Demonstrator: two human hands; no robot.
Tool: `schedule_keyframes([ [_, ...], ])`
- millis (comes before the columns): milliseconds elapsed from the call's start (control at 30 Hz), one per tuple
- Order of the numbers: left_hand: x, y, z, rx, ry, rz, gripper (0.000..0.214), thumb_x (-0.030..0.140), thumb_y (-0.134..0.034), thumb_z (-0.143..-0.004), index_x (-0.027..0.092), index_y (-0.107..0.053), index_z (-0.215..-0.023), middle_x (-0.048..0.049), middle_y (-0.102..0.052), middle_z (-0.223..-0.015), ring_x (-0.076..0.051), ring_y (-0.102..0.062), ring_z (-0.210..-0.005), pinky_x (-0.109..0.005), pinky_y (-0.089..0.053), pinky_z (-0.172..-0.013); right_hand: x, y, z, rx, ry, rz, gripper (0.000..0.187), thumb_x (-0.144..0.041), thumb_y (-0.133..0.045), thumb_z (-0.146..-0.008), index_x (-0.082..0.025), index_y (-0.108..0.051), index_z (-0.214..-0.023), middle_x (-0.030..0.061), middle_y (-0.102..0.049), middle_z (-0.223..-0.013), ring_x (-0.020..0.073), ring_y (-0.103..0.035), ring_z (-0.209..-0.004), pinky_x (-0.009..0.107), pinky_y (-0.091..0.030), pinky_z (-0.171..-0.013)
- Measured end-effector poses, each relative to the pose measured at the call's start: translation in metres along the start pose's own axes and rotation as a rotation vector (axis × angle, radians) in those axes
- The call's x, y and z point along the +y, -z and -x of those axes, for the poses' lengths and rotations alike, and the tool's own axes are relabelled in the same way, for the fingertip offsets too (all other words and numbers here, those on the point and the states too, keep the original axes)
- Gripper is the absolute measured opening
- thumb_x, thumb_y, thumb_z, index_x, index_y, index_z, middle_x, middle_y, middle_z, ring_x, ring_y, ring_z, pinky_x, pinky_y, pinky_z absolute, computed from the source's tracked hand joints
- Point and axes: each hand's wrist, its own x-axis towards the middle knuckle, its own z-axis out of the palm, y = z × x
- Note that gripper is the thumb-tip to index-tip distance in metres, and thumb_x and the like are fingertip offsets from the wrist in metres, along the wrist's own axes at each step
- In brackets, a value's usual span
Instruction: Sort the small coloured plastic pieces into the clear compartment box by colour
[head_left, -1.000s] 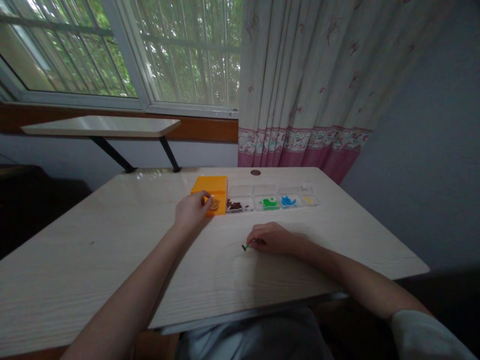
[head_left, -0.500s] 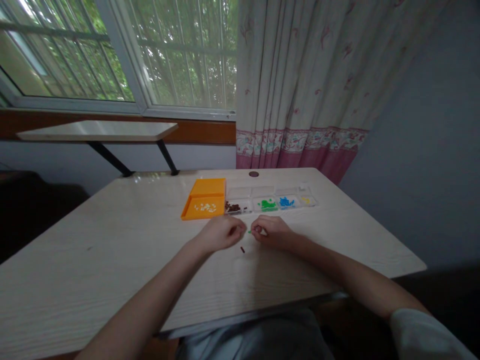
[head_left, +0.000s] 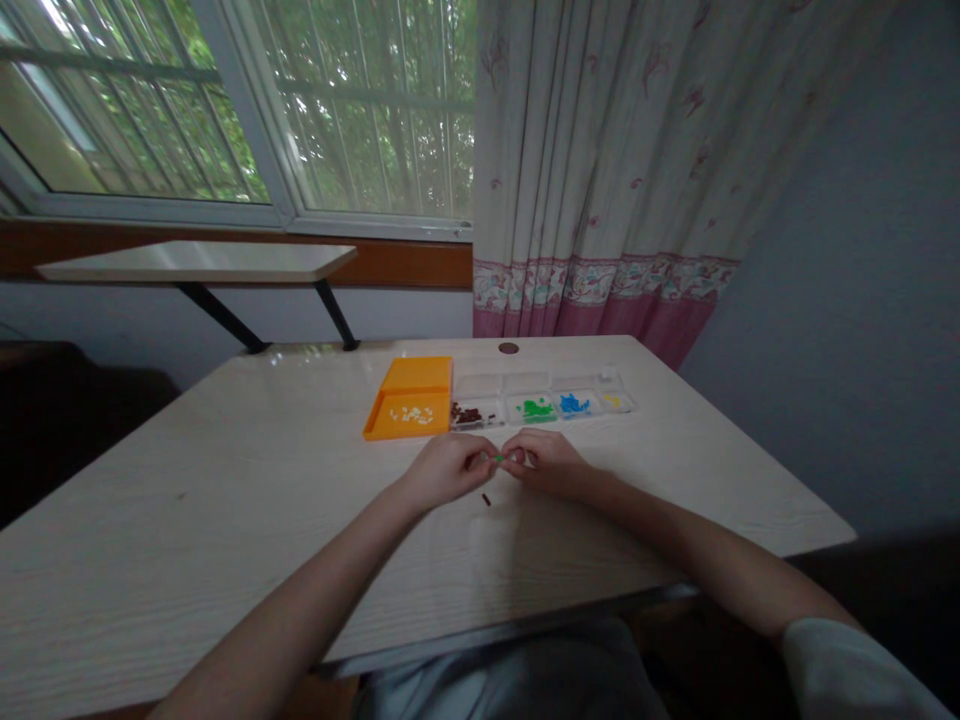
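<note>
A small green piece [head_left: 499, 458] is pinched between the fingertips of both hands above the table. My left hand [head_left: 448, 468] is closed, with thumb and fingers meeting at the piece's left side. From the other side my right hand [head_left: 546, 460] grips it, also closed. The piece is too small to show its exact kind. Just below the hands, a short dark brown piece [head_left: 486, 500] lies alone on the wooden tabletop [head_left: 420, 580].
Behind my hands, an open orange box [head_left: 414, 373] holds several white pieces. Beside it, clear compartment boxes [head_left: 502, 383] contain brown pieces [head_left: 466, 415], green pieces [head_left: 536, 409], blue pieces [head_left: 574, 403] and yellow pieces [head_left: 612, 400]. A raised shelf [head_left: 202, 260] stands at the back left.
My left hand has moved slightly right, and its fingertips now meet the green piece held by my right hand. The brown piece still lies on the table.
</note>
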Motion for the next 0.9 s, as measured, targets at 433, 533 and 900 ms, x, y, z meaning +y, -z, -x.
schedule_keyframes([
  [433,-0.008,0.013,-0.003,-0.214,0.026,0.241,0.021,0.031,-0.056,-0.074,0.014,-0.061,-0.086,0.0016,-0.051,-0.063,-0.008,-0.043,-0.056,-0.017,-0.032,-0.050,0.018,0.014,-0.003,0.298,0.227,0.071,0.015,-0.030,-0.055,-0.079,-0.018,-0.064,-0.079,0.0014,-0.062,-0.064,0.0089,-0.055,-0.058,0.019,-0.041,-0.056],
  [533,-0.012,0.016,-0.002,-0.383,-0.006,0.348,0.020,0.028,-0.057,-0.074,0.014,-0.061,-0.086,-0.0002,-0.054,-0.068,-0.008,-0.045,-0.058,-0.017,-0.035,-0.052,0.022,0.023,-0.004,0.374,0.293,0.118,0.014,-0.028,-0.056,-0.079,-0.017,-0.064,-0.078,0.0021,-0.063,-0.064,0.0093,-0.056,-0.058,0.020,-0.042,-0.056],
  [900,-0.015,0.010,-0.001,-0.404,-0.166,0.268,0.016,0.024,-0.063,-0.070,0.017,-0.065,-0.085,-0.0036,-0.058,-0.081,-0.011,-0.051,-0.071,-0.018,-0.040,-0.061,0.028,0.033,-0.005,0.405,0.231,0.189,0.015,-0.028,-0.055,-0.080,-0.017,-0.065,-0.077,0.0030,-0.066,-0.069,0.0106,-0.058,-0.062,0.021,-0.043,-0.062],
])
